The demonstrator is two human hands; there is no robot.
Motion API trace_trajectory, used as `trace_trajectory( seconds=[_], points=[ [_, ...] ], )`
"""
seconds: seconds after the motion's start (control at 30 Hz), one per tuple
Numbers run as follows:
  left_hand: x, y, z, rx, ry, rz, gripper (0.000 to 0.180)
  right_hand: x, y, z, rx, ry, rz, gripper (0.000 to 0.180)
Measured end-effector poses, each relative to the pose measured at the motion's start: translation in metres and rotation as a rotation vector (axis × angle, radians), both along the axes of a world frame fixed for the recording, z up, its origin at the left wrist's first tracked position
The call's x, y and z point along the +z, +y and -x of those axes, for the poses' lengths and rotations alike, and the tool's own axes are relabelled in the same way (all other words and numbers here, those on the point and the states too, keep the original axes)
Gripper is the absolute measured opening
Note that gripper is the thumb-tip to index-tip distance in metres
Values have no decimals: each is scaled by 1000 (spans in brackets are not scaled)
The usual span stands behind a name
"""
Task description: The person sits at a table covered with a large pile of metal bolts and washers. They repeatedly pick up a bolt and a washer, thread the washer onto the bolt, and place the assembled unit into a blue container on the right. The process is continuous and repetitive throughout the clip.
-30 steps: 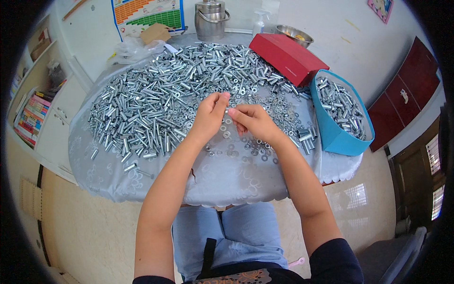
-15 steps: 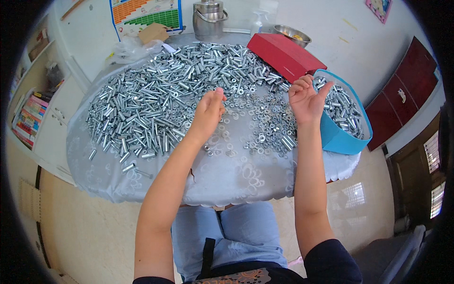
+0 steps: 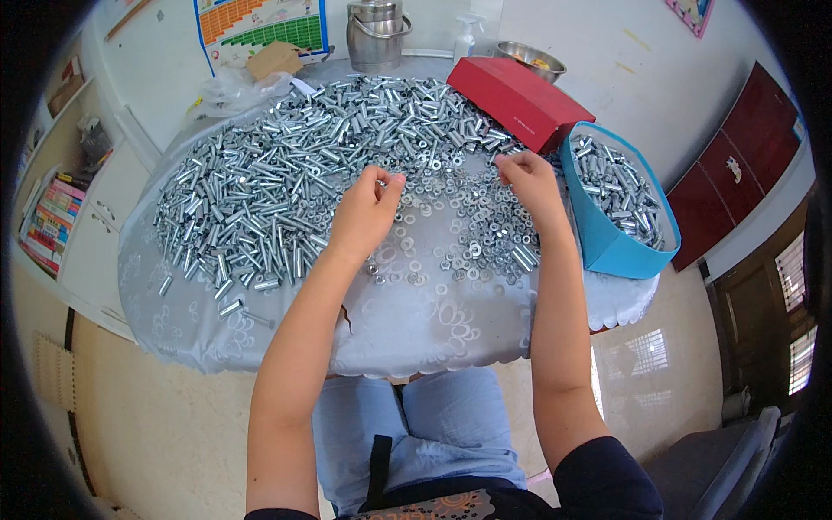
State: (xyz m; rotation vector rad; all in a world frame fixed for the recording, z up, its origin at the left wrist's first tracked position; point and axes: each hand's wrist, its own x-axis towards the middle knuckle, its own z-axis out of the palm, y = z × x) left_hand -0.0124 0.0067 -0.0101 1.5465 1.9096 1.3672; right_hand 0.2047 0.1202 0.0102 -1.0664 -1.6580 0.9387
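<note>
A wide heap of silvery metal sleeves and rods [image 3: 251, 195] covers the left and middle of the table. To its right lies a spread of small washers and nuts [image 3: 494, 230]. My left hand [image 3: 364, 212] hovers at the heap's right edge, thumb and fingers closed together; anything in them is hidden. Above the far side of the washers, my right hand [image 3: 533, 189] is also closed, fingertips pinched towards the left, and what it may hold is too small to make out. Right of that hand stands a blue bin [image 3: 607, 247] filled with metal sleeves [image 3: 620, 195].
A red box [image 3: 520, 100] lies behind the washers, near a steel bowl [image 3: 546, 62]. Along the back are a lidded metal pot [image 3: 377, 39], a spray bottle [image 3: 466, 36] and a plastic bag [image 3: 247, 89]. A grey cloth [image 3: 407, 334] covers the table; a chair [image 3: 728, 459] stands lower right.
My right hand has moved left from beside the blue bin to above the washers, and its spread fingers have closed. My left hand has shifted slightly left and its fingers have turned.
</note>
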Motion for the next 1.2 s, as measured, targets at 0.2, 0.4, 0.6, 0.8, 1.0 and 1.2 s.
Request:
trace_trajectory(
  seconds=[0.2,0.4,0.6,0.8,1.0,1.2],
  points=[
    [5,-7,9,80,277,121,33,-6,-4,-11,-135,-632,-9,44],
    [-3,-9,29,328,734,179,47,-6,-10,-7,-271,-1064,176,83],
    [-6,-9,37,396,712,452,62,-8,-8,-5,-233,-1105,372,94],
    [-6,-7,42,349,668,535,56,-14,-7,-2,-237,-1115,375,99],
    [-9,-8,43,314,676,373,35,-24,-4,-2,-254,-1061,323,102],
    [-9,-7,45,294,680,263,25,-37,3,-1,-310,-1007,170,95]
  ],
)
